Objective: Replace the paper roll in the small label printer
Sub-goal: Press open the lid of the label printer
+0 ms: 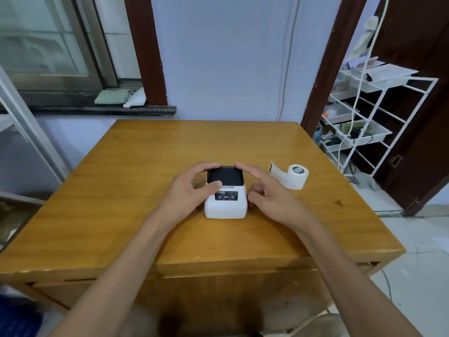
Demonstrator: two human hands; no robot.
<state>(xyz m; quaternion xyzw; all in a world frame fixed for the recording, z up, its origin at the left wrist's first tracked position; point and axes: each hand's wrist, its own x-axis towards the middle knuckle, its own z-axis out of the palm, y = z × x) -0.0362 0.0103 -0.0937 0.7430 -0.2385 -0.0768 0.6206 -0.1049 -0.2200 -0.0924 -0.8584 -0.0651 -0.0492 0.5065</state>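
Though partly out of sight, label printer [226, 205] in clasp of left grip [187, 193]; hold of right grip [269, 197] unclear.

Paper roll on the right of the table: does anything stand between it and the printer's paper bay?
Yes. The label printer has its dark lid shut over where the roll goes, and the right hand lies at the printer's right side, between it and the paper roll.
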